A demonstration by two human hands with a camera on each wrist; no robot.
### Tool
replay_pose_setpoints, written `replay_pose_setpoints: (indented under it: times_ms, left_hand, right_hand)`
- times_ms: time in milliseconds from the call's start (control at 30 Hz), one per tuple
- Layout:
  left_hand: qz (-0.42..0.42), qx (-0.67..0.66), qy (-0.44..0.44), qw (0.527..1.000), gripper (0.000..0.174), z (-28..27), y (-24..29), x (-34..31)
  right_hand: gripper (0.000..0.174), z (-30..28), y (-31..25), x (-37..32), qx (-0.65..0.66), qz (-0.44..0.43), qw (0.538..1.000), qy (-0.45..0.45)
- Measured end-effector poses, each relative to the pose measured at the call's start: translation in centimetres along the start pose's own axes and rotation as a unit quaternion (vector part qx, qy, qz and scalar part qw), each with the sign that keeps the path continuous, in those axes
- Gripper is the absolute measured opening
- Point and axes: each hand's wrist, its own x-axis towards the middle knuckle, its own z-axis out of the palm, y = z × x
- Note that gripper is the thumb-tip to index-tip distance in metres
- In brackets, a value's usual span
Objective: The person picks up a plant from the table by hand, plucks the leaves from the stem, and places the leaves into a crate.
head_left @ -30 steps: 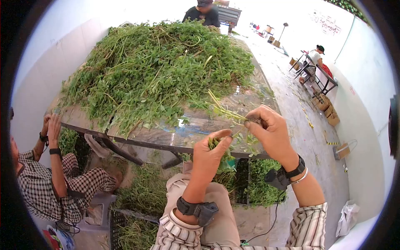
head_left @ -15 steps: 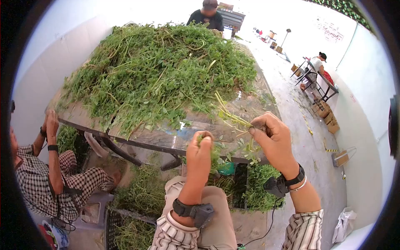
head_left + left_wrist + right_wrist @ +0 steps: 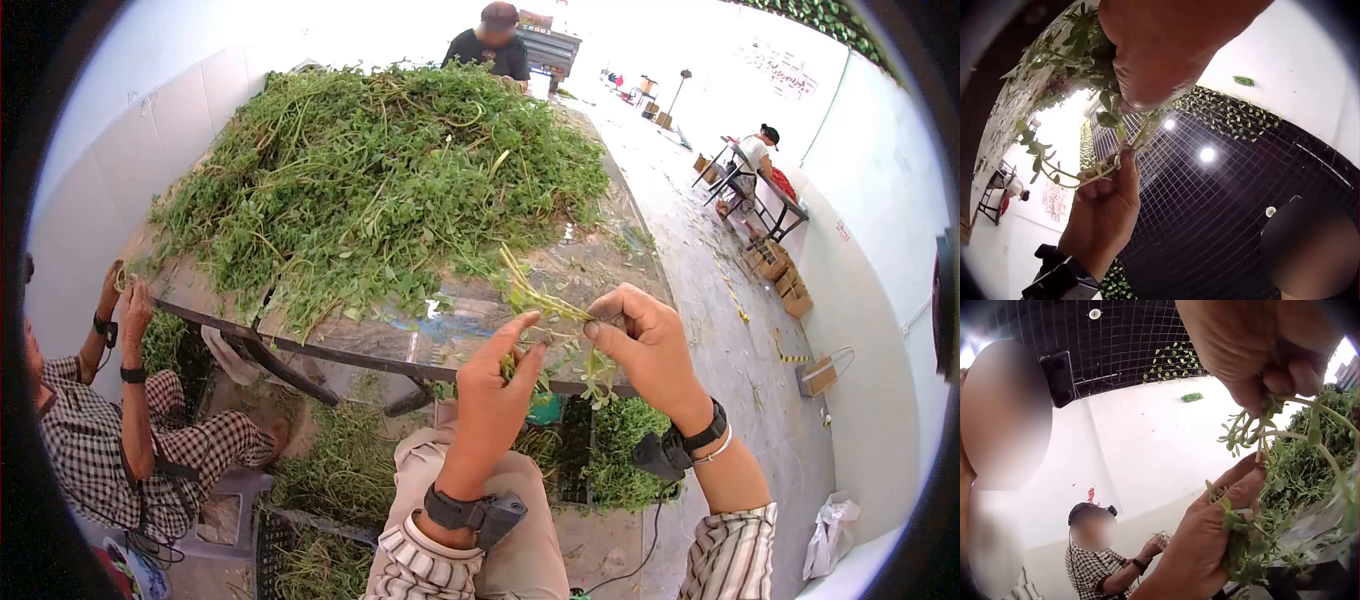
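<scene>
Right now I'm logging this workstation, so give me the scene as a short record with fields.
right hand: pinches long pale-green leafy stems
left hand: holds small green leafy sprigs
surface: brown dark-edged table under a large heap of green leafy plants
lower left: black plastic mesh crate holding green plants
left side: person in black-and-white checked clothes

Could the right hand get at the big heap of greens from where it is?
Probably yes: the right hand is at the table's near edge, and only tabletop with a few scraps seems to separate it from the heap. It pinches some stems, though, so its grip isn't free.
</scene>
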Motion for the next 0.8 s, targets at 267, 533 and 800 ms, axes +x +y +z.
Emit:
replay_pose_setpoints:
  times_ms: [267,533,800]
  left_hand:
    - [0.036,0.103,-0.022,0.994,0.015,0.1,-0.4,-0.1]
    - [-0.145,-0.156,0.053,0.976,0.018,-1.7,-1.7,1.1]
    - [-0.287,-0.467,-0.078,0.833,0.023,-1.5,-1.4,0.4]
  right_hand:
    - [0.016,0.5,0.2,0.1,0.002,0.002,1.0,-0.008]
    - [0.016,0.4,0.9,0.1,0.013,-0.016,0.999,0.04]
    - [0.014,0.6,1.3,0.8,0.169,0.067,0.983,0.033]
